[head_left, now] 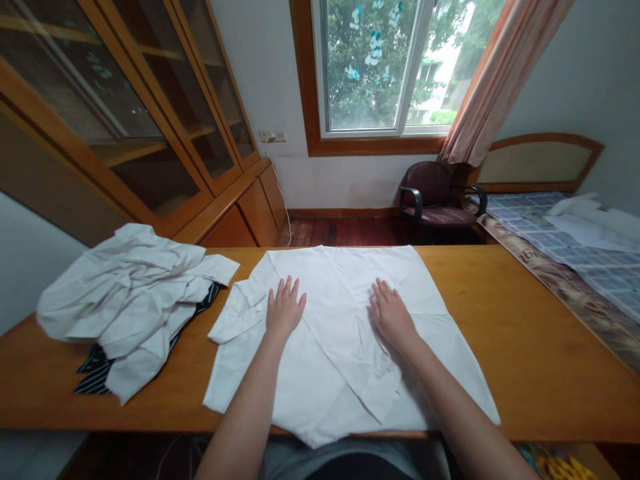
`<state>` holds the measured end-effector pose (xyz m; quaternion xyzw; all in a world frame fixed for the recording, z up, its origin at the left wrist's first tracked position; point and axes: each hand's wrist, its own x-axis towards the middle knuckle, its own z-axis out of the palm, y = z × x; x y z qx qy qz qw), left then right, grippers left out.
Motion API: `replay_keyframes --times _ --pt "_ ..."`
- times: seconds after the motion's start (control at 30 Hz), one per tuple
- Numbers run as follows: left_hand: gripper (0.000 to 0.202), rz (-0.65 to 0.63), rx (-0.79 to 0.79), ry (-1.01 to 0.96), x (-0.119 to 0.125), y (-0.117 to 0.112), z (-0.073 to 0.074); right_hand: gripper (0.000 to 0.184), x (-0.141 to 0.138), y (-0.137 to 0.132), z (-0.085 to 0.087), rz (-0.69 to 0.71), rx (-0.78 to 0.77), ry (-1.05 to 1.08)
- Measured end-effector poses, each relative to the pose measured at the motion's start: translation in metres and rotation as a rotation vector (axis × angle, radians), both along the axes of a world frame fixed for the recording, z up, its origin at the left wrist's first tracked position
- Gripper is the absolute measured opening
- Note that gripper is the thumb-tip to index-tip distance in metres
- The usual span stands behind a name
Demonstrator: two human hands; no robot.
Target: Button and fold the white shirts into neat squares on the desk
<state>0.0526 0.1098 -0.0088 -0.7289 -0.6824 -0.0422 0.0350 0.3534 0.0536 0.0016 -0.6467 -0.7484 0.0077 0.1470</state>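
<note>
A white garment, probably a shirt point(325, 333), lies spread on the wooden table in front of me, with one sleeve folded diagonally across its middle. My left hand point(286, 308) rests flat on its upper left part, fingers stretched out. Palm down, my right hand point(393, 315) lies on the right part of the cloth, its fingers extended and a few wrinkles beside it. On the left, a short folded piece of the garment sticks out. The lower edge of the cloth hangs slightly over the table's near edge.
A crumpled pile of white cloth point(145, 287) lies at the table's left, over a dark striped cloth point(97, 373). The wooden table point(525, 347) reaches toward a bed point(565, 227) at right. Behind stand a brown armchair point(435, 193) and a glass-door cabinet point(200, 153).
</note>
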Motion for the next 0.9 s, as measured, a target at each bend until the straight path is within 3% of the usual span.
replay_keyframes --times 0.1,0.2,0.33,0.53,0.7,0.9 --pt "0.059 0.006 -0.018 0.001 0.0 -0.001 -0.001 0.053 -0.048 0.002 0.0 0.167 -0.01 0.036" --pt "0.059 0.014 -0.032 -0.002 0.002 -0.004 -0.001 0.054 -0.069 0.007 -0.002 0.228 -0.031 0.04" --pt "0.06 0.025 -0.038 -0.003 0.006 -0.018 -0.001 0.053 -0.063 0.007 -0.005 0.269 -0.027 0.025" --pt "0.06 0.004 -0.099 -0.001 0.018 -0.035 0.009 0.053 -0.042 -0.014 -0.008 0.3 0.002 -0.009" --pt "0.051 -0.238 -0.058 -0.037 0.035 0.003 0.02 0.053 -0.037 -0.024 -0.007 0.32 0.007 -0.02" --pt "0.054 -0.21 -0.065 -0.096 0.058 0.072 0.009 0.054 -0.038 -0.024 -0.004 0.318 -0.015 -0.018"
